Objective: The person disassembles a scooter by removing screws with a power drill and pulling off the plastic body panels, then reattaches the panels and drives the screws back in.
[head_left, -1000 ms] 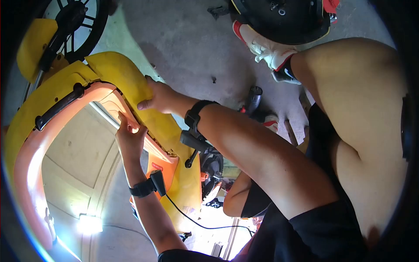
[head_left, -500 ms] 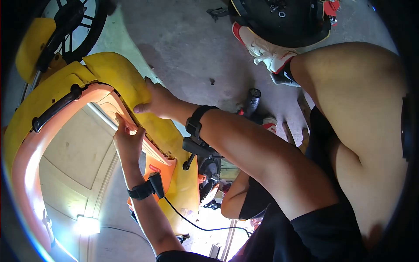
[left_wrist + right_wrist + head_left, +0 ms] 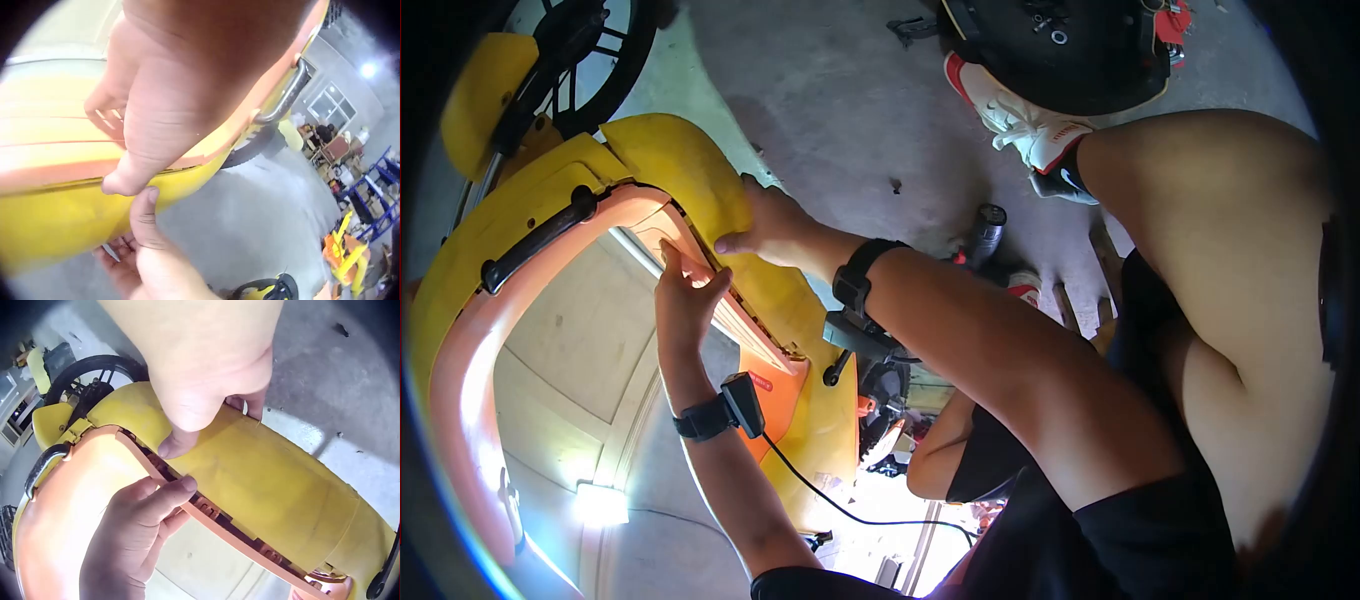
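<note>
A long yellow body panel (image 3: 670,165) of a wheeled vehicle borders an orange inner panel (image 3: 662,228). In the right wrist view a dark gap with several orange clips (image 3: 207,508) runs between them. My left hand (image 3: 687,300) grips the orange panel's edge, its thumb (image 3: 169,500) over the seam and its fingers on the inner side. My right hand (image 3: 778,222) holds the yellow panel, thumb (image 3: 178,442) near the seam and fingers over the outer edge. In the left wrist view both thumb tips are close together at the seam.
A black handle (image 3: 538,240) is fixed at the panels' upper end, near a black spoked wheel (image 3: 605,75). A dark container (image 3: 1060,75) with small hardware stands by a white shoe (image 3: 1020,120). A dark can (image 3: 988,228) is on the floor. A bright lamp (image 3: 603,503) glows lower left.
My left hand has shifted slightly up and left along the orange panel, its wrist has swung left, and its thumb and forefinger are spread wider. My right hand keeps its place on the yellow panel.
</note>
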`<state>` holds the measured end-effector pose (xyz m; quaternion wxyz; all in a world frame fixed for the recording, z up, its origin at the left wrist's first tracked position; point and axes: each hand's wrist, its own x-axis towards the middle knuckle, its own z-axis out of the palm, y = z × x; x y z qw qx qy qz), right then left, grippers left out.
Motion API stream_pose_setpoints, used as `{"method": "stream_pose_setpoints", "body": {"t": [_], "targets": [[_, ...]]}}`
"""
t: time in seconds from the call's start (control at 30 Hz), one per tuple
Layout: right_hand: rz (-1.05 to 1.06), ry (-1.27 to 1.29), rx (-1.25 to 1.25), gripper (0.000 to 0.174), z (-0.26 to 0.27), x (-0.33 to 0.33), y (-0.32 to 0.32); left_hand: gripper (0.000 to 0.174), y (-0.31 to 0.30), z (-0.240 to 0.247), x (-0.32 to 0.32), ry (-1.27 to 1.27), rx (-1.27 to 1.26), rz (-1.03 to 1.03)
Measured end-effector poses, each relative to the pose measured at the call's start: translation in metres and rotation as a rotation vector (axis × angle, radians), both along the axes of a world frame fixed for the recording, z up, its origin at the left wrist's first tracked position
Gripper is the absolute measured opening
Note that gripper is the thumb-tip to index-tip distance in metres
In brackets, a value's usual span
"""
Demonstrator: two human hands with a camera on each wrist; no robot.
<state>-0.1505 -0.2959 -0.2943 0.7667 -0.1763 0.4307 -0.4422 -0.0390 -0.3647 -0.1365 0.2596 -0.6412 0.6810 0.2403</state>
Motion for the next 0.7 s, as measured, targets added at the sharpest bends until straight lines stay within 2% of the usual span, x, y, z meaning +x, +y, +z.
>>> {"method": "stream_pose_setpoints", "body": {"t": [0.1, 0.13, 0.23, 0.3, 0.37, 0.43, 0.47, 0.53, 0.6, 0.7], "targets": [[-0.006, 0.028, 0.006, 0.106, -0.001, 0.004, 0.000, 0.088, -0.002, 0.004, -0.007, 0.001, 0.021, -0.024], [-0.011, 0.005, -0.004, 0.106, -0.001, 0.003, 0.001, 0.076, 0.000, 0.005, -0.014, -0.005, 0.035, 0.017], [-0.020, 0.004, 0.003, 0.107, -0.001, 0.003, 0.001, 0.084, -0.002, 0.001, -0.007, 0.004, 0.009, 0.002], [-0.006, -0.042, -0.015, 0.109, -0.004, 0.000, 0.000, 0.079, 0.000, 0.004, -0.009, 0.005, 0.001, 0.012], [0.007, -0.083, -0.029, 0.111, -0.004, 0.001, 0.000, 0.076, 0.002, 0.002, -0.006, 0.148, 0.003, 0.086], [-0.060, 0.029, 0.039, 0.073, 0.003, 0.005, 0.002, 0.074, 0.001, 0.004, -0.006, 0.160, 0.018, 0.097], [-0.062, 0.029, 0.039, 0.073, 0.004, 0.004, 0.002, 0.073, 0.000, 0.005, -0.007, 0.170, 0.035, 0.108], [0.003, 0.010, 0.025, 0.106, 0.005, -0.001, 0.003, 0.073, 0.001, 0.006, -0.007, 0.204, 0.042, 0.131], [-0.001, 0.004, 0.019, 0.104, 0.009, -0.005, 0.004, 0.074, 0.000, 0.007, -0.008, 0.241, 0.048, 0.151], [-0.008, 0.023, 0.045, 0.101, 0.015, -0.006, 0.005, 0.078, -0.002, 0.011, -0.010, 0.146, 0.124, 0.179]]}}
